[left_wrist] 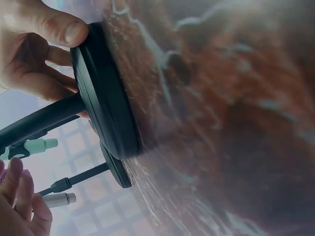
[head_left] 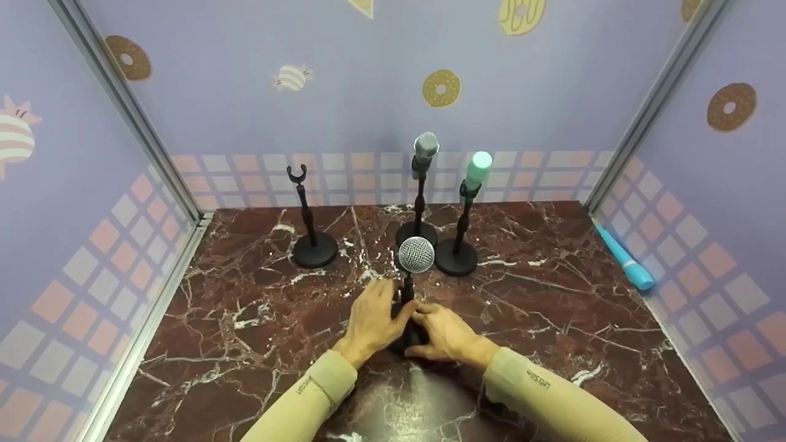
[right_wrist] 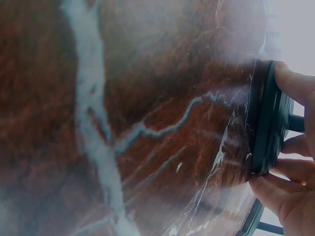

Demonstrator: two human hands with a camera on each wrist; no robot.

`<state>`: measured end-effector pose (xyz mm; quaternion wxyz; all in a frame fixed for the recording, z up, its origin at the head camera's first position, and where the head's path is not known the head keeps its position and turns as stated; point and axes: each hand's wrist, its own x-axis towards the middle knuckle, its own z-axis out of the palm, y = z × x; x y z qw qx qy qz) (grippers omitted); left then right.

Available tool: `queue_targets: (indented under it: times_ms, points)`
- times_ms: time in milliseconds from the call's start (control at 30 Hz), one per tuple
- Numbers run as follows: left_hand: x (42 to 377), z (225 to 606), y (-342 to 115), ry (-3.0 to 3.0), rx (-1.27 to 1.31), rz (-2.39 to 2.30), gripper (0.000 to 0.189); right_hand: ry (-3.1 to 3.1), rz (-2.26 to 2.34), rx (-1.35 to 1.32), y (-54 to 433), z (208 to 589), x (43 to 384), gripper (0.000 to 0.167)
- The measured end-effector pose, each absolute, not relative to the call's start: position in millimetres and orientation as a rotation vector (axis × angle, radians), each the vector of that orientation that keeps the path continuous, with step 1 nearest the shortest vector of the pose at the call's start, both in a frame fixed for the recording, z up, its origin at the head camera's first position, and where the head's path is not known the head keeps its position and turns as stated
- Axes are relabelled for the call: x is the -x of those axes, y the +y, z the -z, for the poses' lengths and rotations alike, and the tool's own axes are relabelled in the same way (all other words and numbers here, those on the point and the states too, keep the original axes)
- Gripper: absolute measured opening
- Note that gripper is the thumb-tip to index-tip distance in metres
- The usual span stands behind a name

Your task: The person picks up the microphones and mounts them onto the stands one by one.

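In the head view, a black microphone stand point(head_left: 408, 287) with a silver-mesh microphone point(head_left: 416, 255) on top stands upright between both hands. My left hand point(head_left: 373, 316) is at its pole, the thumb across the front and the fingers along the left side. Lower down, my right hand point(head_left: 451, 334) grips the round base by its rim. The right wrist view shows this base point(right_wrist: 266, 123) edge-on, thumb at one end of the rim and fingertips at the other. From the left wrist, the base point(left_wrist: 106, 93) sits close against the tabletop.
Behind stand another stand with a silver-mesh microphone point(head_left: 426, 146), one with a mint-green microphone point(head_left: 479, 169), and a stand with a bare forked clip point(head_left: 298, 175). A blue microphone point(head_left: 626, 261) lies along the right wall. Patterned panels enclose the marbled table point(head_left: 245, 356).
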<state>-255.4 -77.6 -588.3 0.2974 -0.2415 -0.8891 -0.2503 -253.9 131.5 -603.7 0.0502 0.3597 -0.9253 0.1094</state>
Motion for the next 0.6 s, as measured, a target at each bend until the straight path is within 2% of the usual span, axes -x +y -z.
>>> queue_targets:
  times_ms: [367,533,600]
  points:
    - [258.2,589.7,-81.9,-2.256,0.795,0.686,0.025,-2.871,-0.369,-1.077,130.8,601.1,251.8,0.092]
    - [259.7,589.9,-79.4,-2.227,0.777,0.726,0.024,-2.874,-0.365,-1.062,130.3,601.4,251.5,0.089]
    - [259.9,590.0,-78.3,-2.226,0.743,0.734,0.034,-2.862,-0.357,-1.055,130.1,602.1,251.8,0.086]
